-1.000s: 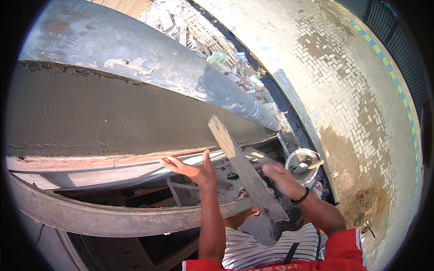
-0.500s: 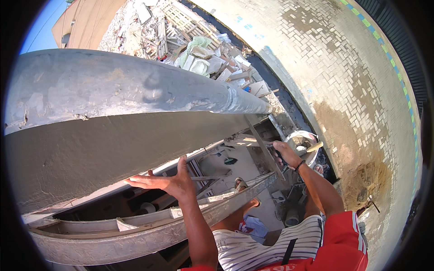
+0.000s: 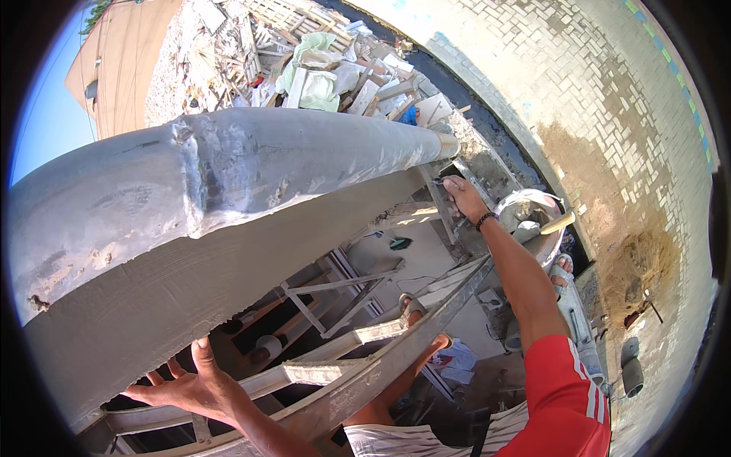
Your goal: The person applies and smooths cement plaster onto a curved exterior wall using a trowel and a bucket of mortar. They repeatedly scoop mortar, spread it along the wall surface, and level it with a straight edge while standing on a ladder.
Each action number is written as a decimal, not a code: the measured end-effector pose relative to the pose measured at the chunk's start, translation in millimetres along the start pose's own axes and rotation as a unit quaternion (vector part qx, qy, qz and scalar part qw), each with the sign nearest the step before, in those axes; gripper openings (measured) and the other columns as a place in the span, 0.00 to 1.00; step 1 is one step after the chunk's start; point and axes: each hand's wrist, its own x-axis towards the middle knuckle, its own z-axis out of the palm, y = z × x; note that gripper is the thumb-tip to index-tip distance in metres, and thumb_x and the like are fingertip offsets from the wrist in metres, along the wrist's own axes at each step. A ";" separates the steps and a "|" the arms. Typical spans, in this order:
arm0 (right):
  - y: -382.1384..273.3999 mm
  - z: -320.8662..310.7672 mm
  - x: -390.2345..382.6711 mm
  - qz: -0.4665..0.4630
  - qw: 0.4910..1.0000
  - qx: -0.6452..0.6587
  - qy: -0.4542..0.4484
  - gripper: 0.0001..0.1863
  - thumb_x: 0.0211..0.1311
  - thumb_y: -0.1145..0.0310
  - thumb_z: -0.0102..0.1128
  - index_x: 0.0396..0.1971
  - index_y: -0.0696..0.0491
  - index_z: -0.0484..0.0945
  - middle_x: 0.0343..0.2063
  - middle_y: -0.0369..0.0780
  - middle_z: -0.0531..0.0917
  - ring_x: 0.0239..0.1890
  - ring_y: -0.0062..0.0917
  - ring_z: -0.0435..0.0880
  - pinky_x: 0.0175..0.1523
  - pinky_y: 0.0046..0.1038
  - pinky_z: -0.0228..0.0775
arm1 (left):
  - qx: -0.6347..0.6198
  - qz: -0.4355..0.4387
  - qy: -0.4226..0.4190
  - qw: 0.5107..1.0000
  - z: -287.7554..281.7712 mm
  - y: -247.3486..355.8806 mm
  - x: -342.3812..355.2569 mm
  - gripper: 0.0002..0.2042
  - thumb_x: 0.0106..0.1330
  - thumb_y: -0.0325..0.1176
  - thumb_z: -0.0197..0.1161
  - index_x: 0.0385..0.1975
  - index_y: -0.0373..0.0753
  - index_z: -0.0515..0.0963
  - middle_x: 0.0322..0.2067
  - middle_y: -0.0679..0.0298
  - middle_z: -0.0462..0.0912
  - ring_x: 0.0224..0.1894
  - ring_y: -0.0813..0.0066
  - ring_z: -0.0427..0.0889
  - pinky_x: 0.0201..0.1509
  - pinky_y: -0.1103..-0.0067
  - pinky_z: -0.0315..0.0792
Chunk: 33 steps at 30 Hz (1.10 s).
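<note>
My right hand (image 3: 465, 198) grips a long flat plastering float (image 3: 443, 218) by its handle, at the far end of the grey plastered surface (image 3: 198, 282). At the lower left, my left hand (image 3: 194, 385) is open, fingers spread upward at that surface's lower edge; whether they touch it I cannot tell. A large grey pipe (image 3: 304, 152) runs above the plaster, partly hiding its upper edge.
Below is a scaffold of dusty beams (image 3: 320, 372), with my sandalled feet on it. Right of my right hand is a white bucket (image 3: 533, 195) with a wooden-handled tool (image 3: 556, 223). A rubble heap (image 3: 320, 76) lies beyond the pipe; a paved strip (image 3: 609, 152) runs along the right.
The float has moved away from me, up toward the pipe's far end, with my right arm stretching out. My left hand has moved left and down along the plaster's lower edge. The view has shifted.
</note>
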 end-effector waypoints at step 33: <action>154.2 20.7 -115.6 -0.126 0.966 -0.223 0.044 0.19 0.70 0.60 0.49 0.48 0.61 0.74 0.32 0.54 0.81 0.37 0.48 0.80 0.43 0.43 0.71 | -0.003 0.007 0.016 1.000 -0.4 -4.4 5.9 0.58 0.54 0.57 0.70 0.69 0.28 0.37 0.68 0.41 0.47 0.69 0.53 0.57 0.70 0.61 0.60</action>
